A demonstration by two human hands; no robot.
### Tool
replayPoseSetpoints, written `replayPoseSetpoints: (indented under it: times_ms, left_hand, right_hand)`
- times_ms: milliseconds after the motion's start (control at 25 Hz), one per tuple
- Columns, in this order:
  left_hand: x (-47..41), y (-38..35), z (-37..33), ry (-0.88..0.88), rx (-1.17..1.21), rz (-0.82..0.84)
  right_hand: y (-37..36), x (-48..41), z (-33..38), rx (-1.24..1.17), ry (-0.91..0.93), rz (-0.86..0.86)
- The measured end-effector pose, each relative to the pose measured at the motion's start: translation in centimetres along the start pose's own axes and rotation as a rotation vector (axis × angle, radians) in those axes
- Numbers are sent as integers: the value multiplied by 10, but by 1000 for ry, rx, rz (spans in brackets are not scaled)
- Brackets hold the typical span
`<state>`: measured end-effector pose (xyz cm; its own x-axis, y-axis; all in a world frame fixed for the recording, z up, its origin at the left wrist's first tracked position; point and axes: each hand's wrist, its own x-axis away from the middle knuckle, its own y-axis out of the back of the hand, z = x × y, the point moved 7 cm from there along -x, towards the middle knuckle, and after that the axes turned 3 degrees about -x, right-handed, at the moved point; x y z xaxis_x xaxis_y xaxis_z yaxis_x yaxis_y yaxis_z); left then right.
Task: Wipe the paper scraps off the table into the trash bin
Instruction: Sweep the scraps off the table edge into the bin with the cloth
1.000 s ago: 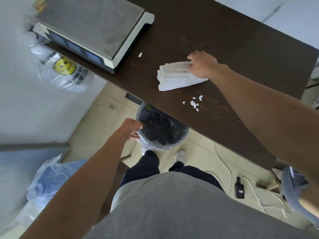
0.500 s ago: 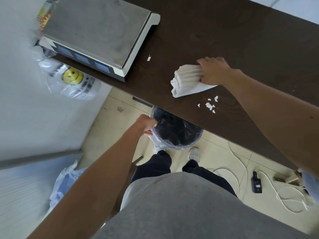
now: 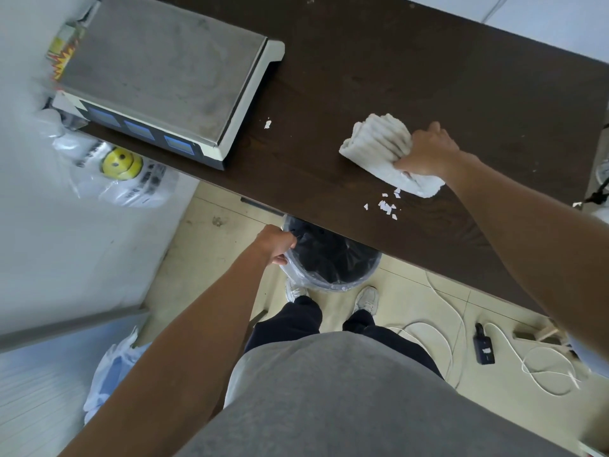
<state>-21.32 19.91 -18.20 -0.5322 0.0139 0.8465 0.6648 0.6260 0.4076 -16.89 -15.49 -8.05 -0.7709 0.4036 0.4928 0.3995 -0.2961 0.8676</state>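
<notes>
A dark brown table [image 3: 412, 77] carries a small cluster of white paper scraps [image 3: 385, 206] near its front edge and one lone scrap [image 3: 267, 124] beside the scale. My right hand [image 3: 425, 151] grips a folded white cloth [image 3: 379, 143] that lies on the table just behind the cluster. Below the table edge stands a trash bin [image 3: 333, 258] lined with a black bag, partly tucked under the tabletop. My left hand [image 3: 276, 244] holds its left rim.
A grey weighing scale [image 3: 158, 70] fills the table's left end. A plastic bag with a yellow smiley [image 3: 122, 164] hangs below it. White cables [image 3: 438, 328] and a black adapter [image 3: 483, 346] lie on the tiled floor to the right. My feet stand by the bin.
The view has shifted, so everything sits further right in frame. My right hand still holds the cloth behind the scraps; my left hand stays on the bin rim. The scraps have not moved.
</notes>
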Motion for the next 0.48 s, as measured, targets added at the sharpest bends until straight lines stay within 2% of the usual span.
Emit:
replayPoseSetpoints:
  times_ms: [120, 280, 480]
  left_hand:
    - [2, -10, -4, -13, -8, 2]
    - [6, -24, -3, -11, -6, 18]
    - [12, -36, -2, -6, -38, 11]
  right_hand:
    - [0, 10, -17, -39, 6, -20]
    - [-14, 27, -29, -192, -3, 50]
    - [-15, 32, -30, -262, 51, -16]
